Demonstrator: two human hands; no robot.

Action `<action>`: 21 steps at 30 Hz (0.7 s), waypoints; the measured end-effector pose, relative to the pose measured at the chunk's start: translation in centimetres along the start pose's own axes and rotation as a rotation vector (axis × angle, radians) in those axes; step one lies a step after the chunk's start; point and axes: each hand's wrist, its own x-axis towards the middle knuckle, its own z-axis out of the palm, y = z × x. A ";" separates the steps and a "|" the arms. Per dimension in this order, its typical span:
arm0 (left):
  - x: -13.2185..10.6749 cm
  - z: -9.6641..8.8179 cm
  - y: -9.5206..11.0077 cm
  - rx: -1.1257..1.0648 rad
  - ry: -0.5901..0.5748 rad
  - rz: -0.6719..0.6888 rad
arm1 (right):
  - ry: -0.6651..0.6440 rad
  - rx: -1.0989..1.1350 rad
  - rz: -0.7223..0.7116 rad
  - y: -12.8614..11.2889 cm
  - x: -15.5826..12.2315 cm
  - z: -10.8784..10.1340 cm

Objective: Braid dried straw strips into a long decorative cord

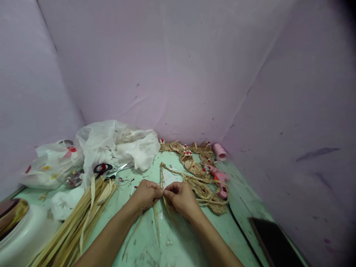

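Both hands meet at the end of a thin straw braid (162, 172) at the table's middle. My left hand (147, 193) pinches the braid from the left, fingers curled. From the other side my right hand (180, 196) grips it between thumb and forefinger, fingertips almost touching the left ones. Loose straw strands (156, 218) hang from the pinch toward me. Beyond the hands the braid bends and runs right into a loose coil of braided cord (201, 185). Behind that coil lie wider braided pieces (191, 163) dotted with red and white beads.
A pink glue gun (221, 181) with a black cable and a pink thread spool (219, 152) stand right. Leftward are scissors (119, 170), a straw bundle (75, 218), plastic bags (111, 144) and a white container (30, 233). A dark flat device (274, 241) lies near right.
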 end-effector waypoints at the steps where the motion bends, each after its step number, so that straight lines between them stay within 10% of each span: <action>1: 0.0 0.0 0.0 0.008 -0.001 0.007 | 0.001 0.002 0.007 0.0 0.0 0.0; 13: 0.3 0.7 -0.2 0.003 0.103 -0.095 | 0.007 0.058 0.049 0.0 0.2 0.4; 21: 0.6 0.7 -0.4 0.007 0.135 -0.023 | -0.353 0.582 0.352 -1.5 -0.3 -2.0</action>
